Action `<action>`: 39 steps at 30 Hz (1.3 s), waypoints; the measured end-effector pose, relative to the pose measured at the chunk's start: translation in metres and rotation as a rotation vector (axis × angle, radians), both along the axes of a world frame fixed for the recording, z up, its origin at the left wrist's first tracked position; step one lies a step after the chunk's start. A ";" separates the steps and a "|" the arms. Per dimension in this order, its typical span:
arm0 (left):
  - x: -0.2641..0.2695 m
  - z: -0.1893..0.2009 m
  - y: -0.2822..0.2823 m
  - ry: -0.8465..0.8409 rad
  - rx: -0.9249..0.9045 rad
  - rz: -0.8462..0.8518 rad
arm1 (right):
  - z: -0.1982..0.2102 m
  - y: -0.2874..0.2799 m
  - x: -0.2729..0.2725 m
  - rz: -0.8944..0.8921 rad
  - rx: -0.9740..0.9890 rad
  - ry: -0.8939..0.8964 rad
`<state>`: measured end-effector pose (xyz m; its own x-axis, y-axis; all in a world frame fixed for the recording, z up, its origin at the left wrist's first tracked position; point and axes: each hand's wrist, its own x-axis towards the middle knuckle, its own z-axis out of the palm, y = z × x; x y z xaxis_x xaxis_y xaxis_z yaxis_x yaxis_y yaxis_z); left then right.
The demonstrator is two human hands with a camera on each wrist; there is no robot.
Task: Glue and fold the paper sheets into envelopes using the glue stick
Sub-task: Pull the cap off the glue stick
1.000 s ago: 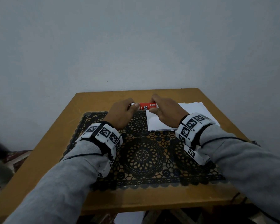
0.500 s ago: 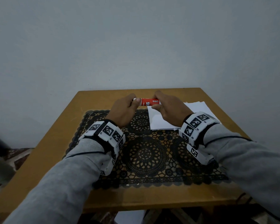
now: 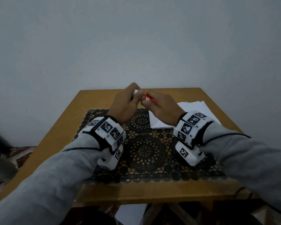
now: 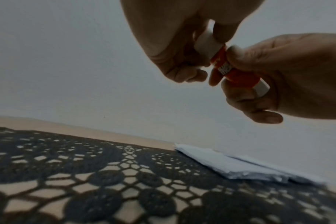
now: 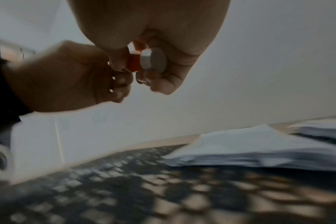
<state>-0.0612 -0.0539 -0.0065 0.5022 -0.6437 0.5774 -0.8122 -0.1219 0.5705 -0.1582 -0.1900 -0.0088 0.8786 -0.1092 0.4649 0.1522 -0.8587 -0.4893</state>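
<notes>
Well above paper sheets (image 3: 182,114), glue stick (image 3: 150,99).

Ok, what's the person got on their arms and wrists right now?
Both arms wear grey long sleeves with a thin dark line running along each. Each wrist carries a white blocky band printed with square black-and-white coded markers over a black strap, plus a white camera housing hanging beneath. The left hand and right hand are bare, with no gloves visible.

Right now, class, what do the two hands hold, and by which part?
Both hold one glue stick: the left hand grips its white cap end, the right hand its red barrel.
</notes>
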 end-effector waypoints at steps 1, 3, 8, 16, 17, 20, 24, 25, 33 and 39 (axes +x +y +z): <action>-0.001 0.004 0.003 -0.020 -0.033 0.022 | 0.004 0.008 -0.003 0.024 0.041 -0.021; -0.005 0.014 0.013 -0.109 -0.075 0.064 | 0.012 0.025 -0.013 0.109 0.220 0.002; -0.029 0.028 0.041 -0.205 -0.113 -0.036 | 0.019 0.050 -0.046 0.350 0.997 0.262; -0.063 0.028 0.057 0.231 -0.006 0.006 | 0.022 0.072 -0.086 0.119 0.190 -0.083; -0.065 0.027 0.058 0.272 0.004 0.000 | 0.021 0.074 -0.090 0.093 0.138 -0.101; -0.073 0.029 0.062 0.234 0.055 0.008 | 0.015 0.077 -0.098 0.037 0.070 -0.117; -0.089 0.031 0.068 0.037 -0.024 0.069 | 0.020 0.085 -0.105 0.136 0.502 0.038; -0.092 0.033 0.069 0.003 -0.058 0.059 | 0.022 0.088 -0.106 0.199 0.701 0.103; -0.077 0.037 0.072 0.185 0.133 0.136 | 0.011 0.092 -0.093 0.046 0.120 -0.035; -0.079 0.035 0.081 -0.035 0.063 0.120 | 0.022 0.089 -0.085 0.202 0.521 0.128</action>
<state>-0.1407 0.0271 0.0287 0.5581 -0.6159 0.5561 -0.8088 -0.2542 0.5303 -0.2436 -0.1013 0.0129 0.9516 -0.1198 0.2831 0.1997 -0.4593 -0.8656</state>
